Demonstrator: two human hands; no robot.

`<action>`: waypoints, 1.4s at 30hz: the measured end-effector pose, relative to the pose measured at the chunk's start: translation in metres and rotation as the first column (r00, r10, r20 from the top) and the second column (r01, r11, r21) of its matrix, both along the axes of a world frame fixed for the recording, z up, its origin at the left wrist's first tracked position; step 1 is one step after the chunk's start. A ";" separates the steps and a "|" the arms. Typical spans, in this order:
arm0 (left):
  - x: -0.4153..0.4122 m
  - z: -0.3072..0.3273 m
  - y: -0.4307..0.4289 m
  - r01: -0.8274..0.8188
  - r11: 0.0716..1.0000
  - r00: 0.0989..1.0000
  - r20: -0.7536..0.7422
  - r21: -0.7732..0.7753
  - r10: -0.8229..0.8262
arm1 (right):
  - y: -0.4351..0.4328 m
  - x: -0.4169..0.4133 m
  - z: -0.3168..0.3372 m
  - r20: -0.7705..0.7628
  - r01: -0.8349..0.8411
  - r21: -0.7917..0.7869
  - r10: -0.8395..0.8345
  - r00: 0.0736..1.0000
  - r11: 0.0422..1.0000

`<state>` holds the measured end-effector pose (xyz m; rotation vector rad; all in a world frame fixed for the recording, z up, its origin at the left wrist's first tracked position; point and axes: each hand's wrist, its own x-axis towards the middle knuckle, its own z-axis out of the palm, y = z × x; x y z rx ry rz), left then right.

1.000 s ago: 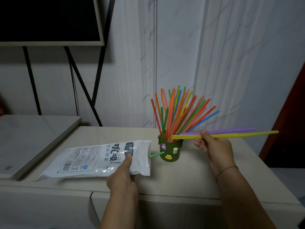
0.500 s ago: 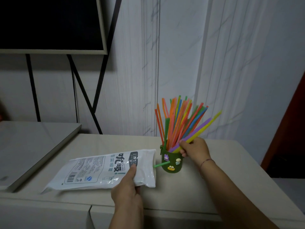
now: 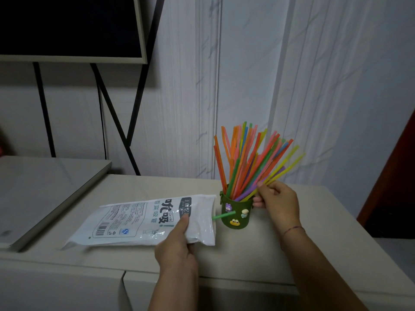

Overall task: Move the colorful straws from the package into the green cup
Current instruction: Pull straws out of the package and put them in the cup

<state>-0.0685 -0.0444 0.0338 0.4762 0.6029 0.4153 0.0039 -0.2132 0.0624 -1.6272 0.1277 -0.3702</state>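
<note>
A dark green cup [image 3: 235, 215] with small cartoon figures stands on the beige cabinet top, packed with several colorful straws [image 3: 246, 160] that fan upward. My right hand [image 3: 277, 197] is at the cup's right rim and pinches yellow and purple straws [image 3: 285, 162] whose lower ends sit in the cup. The white plastic straw package [image 3: 143, 221] lies flat to the left of the cup. My left hand [image 3: 178, 241] grips its right end. One green straw [image 3: 222, 215] pokes out of the package mouth toward the cup.
The cabinet top [image 3: 314, 243] ends at a front edge close to me and a right edge by a dark red door. A grey raised slab [image 3: 45, 187] lies at the left. A dark screen [image 3: 67, 28] on black legs stands behind.
My right hand carried the yellow and purple straws from level in the air into the cup and tilted them up among the others. My left hand stayed on the package.
</note>
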 end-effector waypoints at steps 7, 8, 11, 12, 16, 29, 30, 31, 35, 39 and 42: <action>-0.005 -0.002 0.002 -0.004 0.999 0.999 -0.032 0.045 0.006 | 0.004 0.002 -0.003 -0.063 -0.031 -0.005 0.031 0.998 1.000; -0.005 -0.002 0.003 -0.002 0.998 0.999 -0.039 0.055 0.005 | 0.003 0.000 -0.003 -0.078 -0.051 0.000 0.050 0.996 0.999; -0.007 -0.002 0.005 0.002 0.997 0.999 -0.041 0.083 0.001 | 0.002 -0.008 0.000 -0.148 -0.102 0.026 0.105 0.983 0.994; -0.007 -0.002 0.006 0.001 0.995 0.999 -0.036 0.097 0.003 | 0.001 -0.011 0.001 -0.181 -0.118 0.049 0.125 0.976 0.992; -0.007 -0.003 0.005 -0.028 0.987 0.999 -0.030 0.158 0.033 | 0.004 -0.031 0.009 -0.335 -0.178 0.312 0.284 0.899 0.933; -0.003 -0.009 -0.003 -0.102 0.728 0.994 0.034 0.678 0.107 | 0.049 -0.055 -0.015 -0.347 -0.093 0.832 0.643 0.683 0.547; -0.004 -0.007 -0.003 -0.102 0.710 0.994 0.036 0.697 0.107 | 0.051 -0.056 -0.015 -0.346 -0.088 0.841 0.655 0.671 0.534; -0.005 -0.005 -0.003 -0.102 0.693 0.994 0.039 0.714 0.106 | 0.052 -0.058 -0.015 -0.345 -0.089 0.845 0.666 0.661 0.527; -0.008 0.000 -0.006 -0.097 0.617 0.995 0.064 0.781 0.076 | 0.057 -0.060 -0.016 -0.351 -0.093 0.855 0.702 0.620 0.510; -0.010 0.004 -0.010 -0.082 0.577 0.997 0.070 0.813 0.043 | 0.055 -0.059 -0.015 -0.354 -0.092 0.859 0.713 0.606 0.504; -0.011 0.005 -0.009 -0.099 0.603 0.995 0.092 0.791 0.042 | 0.054 -0.059 -0.015 -0.351 -0.119 0.850 0.721 0.598 0.513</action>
